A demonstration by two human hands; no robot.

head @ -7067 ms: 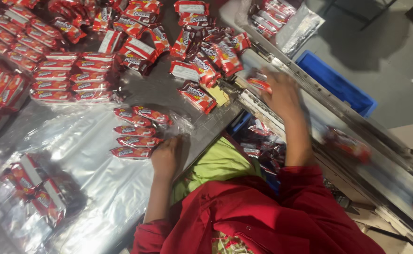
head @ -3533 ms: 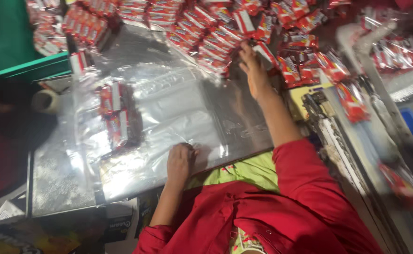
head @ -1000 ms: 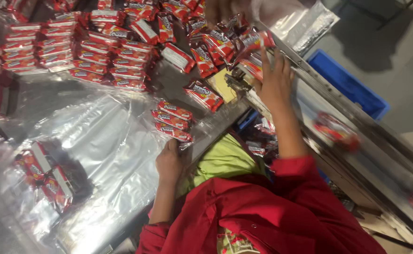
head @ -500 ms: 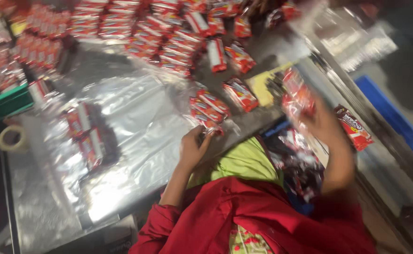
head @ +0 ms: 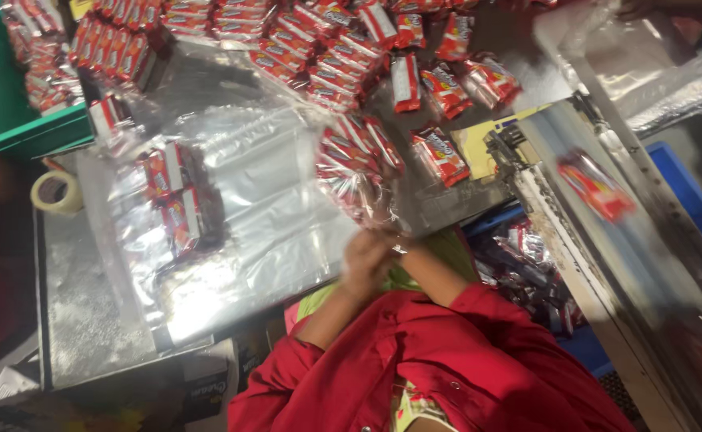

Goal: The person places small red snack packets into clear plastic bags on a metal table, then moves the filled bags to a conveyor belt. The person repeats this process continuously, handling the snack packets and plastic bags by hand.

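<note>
My left hand (head: 361,262) and my right hand (head: 393,238) meet at the front edge of the metal table (head: 79,296), both blurred. Together they grip the neck of a clear plastic bag (head: 354,164) that holds several red snack packets and stands up from my hands over the table. Both my sleeves are red. A stack of flat clear bags (head: 255,184) lies spread on the table just left of my hands. One loose red packet (head: 440,156) lies to the right of the held bag.
Rows of red packets (head: 303,40) fill the far side of the table. Filled clear bags (head: 173,200) lie to the left, beside a tape roll (head: 55,192) and a green crate (head: 15,136). A conveyor (head: 655,264) on the right carries one red packet (head: 596,188). A blue bin (head: 691,196) stands beyond it.
My right hand has come in from the conveyor side to join my left hand. The packets that lay by the table edge are now in a clear bag held by both hands.
</note>
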